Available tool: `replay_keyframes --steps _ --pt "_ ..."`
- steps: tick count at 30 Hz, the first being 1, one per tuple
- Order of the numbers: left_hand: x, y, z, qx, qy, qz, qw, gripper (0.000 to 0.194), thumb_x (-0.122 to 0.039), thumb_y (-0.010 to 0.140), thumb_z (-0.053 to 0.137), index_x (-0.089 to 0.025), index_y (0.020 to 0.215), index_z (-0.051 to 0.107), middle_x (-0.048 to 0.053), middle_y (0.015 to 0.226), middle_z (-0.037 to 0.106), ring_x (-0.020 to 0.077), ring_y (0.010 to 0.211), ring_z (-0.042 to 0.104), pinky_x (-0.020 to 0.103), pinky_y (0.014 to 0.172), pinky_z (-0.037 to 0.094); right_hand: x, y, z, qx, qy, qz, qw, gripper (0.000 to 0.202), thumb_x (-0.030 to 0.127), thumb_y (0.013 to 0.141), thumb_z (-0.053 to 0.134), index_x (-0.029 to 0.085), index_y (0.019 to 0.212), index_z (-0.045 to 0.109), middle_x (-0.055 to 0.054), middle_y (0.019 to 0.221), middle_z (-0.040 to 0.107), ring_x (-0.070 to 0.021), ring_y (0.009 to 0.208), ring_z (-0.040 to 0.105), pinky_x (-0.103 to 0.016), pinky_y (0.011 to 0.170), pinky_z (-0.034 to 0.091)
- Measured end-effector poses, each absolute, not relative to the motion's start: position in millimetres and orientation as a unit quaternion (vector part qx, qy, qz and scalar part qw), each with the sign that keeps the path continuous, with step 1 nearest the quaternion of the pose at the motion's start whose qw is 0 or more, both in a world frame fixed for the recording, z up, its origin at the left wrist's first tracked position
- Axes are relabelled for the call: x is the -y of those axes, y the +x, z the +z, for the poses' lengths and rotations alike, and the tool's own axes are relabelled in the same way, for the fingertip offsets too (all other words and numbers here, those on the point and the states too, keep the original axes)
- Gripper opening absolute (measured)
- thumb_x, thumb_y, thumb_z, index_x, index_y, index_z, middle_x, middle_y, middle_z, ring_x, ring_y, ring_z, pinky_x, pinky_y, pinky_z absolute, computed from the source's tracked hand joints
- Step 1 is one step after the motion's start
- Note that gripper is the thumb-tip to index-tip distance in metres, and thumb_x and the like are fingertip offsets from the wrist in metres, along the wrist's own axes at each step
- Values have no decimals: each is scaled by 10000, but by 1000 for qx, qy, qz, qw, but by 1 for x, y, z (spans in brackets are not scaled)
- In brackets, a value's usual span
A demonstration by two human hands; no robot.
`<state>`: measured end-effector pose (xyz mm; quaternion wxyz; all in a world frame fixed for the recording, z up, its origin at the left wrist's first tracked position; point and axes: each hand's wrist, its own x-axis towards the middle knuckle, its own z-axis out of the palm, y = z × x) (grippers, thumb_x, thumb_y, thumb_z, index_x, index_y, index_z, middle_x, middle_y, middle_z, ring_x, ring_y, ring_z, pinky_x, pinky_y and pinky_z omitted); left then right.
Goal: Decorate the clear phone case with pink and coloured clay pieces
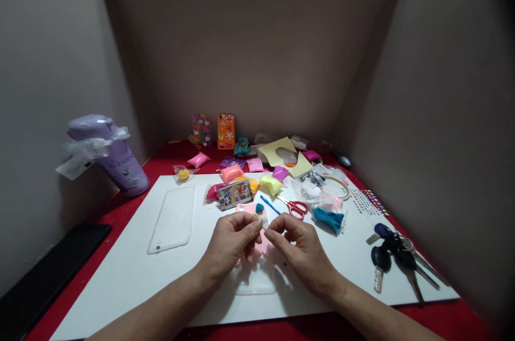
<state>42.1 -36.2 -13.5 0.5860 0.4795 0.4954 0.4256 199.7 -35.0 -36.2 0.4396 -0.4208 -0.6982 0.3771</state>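
My left hand [235, 236] and my right hand [301, 249] meet fingertip to fingertip, each closed in a pinch. Between them shows a small white piece [264, 221] that looks like soft modelling clay; the fingers hide most of it. Under the hands lies a clear phone case [255, 288], its upper part covered in pink clay [263, 244]. A dark teal bit of clay [259, 207] sits near the case's top end. Just beyond my right hand are a blue pen-like tool [269, 205] and red-handled scissors [296, 209].
A second clear case [173, 217] lies left on the white board [120, 276]. Behind are several clay packets, including a yellow one [270, 184], and a picture card [235, 194]. Keys [396, 255] lie right, a teal packet [329, 220] nearer. A wrapped purple tumbler [120, 161] stands left.
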Motion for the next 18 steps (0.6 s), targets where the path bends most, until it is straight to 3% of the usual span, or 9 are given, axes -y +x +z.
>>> replay_keyframes --steps 18 --pt "36 44 -14 -488 465 433 598 312 -391 685 705 -123 612 564 -18 490 562 58 352 473 146 313 293 36 200 -36 720 -415 332 446 178 235 900 504 178 741 559 7 677 571 -121 587 495 -235 529 360"
